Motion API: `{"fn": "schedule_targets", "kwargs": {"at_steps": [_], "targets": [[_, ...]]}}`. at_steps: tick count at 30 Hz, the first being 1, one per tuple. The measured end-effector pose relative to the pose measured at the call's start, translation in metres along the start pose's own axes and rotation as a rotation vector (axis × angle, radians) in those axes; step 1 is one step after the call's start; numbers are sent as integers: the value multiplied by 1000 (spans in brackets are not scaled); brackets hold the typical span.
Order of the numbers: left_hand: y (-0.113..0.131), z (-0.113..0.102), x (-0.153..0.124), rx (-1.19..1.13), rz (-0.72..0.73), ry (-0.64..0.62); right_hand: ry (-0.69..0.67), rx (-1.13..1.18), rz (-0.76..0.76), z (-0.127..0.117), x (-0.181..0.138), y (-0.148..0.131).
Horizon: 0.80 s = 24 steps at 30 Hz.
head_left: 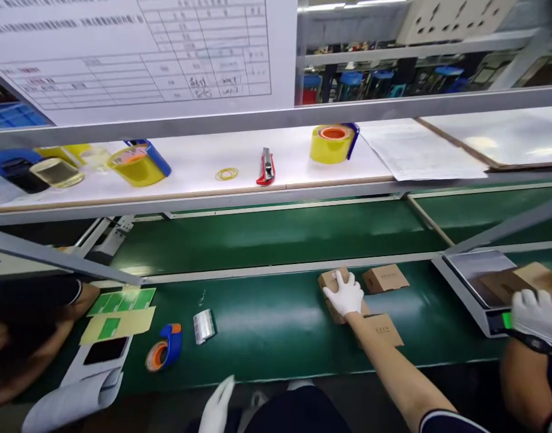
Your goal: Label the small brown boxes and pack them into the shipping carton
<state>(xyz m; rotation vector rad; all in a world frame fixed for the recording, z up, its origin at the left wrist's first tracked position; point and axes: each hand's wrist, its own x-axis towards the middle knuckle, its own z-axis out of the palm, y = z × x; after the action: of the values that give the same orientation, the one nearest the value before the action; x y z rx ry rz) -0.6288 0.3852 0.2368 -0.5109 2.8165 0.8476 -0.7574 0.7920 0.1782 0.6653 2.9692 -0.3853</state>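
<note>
Right hand (347, 294): white-gloved, arm stretched forward, fingers closed over the top of a small cardboard box (331, 281).
Left hand (218, 404): gloved, fingers loosely spread, nothing in it, low below the belt's near edge.
Box position: on the green conveyor belt (267, 319), right of centre.
Neighbours: second box (386, 278) just beside it on the right; third box (385, 329) near, beside the forearm.
Far right: co-worker's gloved hand (538, 316) at a weighing scale (469, 270) bearing a carton (501, 284).
Belt, left: tape dispenser (164, 347).
Shelf (190, 165) above: box cutter (267, 166), yellow tape roll (332, 144).
</note>
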Motion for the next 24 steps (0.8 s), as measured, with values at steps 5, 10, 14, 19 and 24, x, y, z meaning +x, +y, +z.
{"fn": "schedule_targets", "kwargs": {"at_steps": [5, 10, 14, 19, 24], "targets": [[43, 42, 17, 107, 284, -221, -59, 94, -248, 36, -83, -76], [105, 74, 84, 435, 707, -315, -91, 123, -288, 44, -100, -72], [108, 84, 112, 501, 702, -387, -74, 140, -99, 20, -51, -72], [92, 88, 112, 446, 730, -371, -198, 190, 42, 18, -27, -141], [90, 82, 104, 472, 694, -348, -400, 277, 47, 35, -31, -188]]}}
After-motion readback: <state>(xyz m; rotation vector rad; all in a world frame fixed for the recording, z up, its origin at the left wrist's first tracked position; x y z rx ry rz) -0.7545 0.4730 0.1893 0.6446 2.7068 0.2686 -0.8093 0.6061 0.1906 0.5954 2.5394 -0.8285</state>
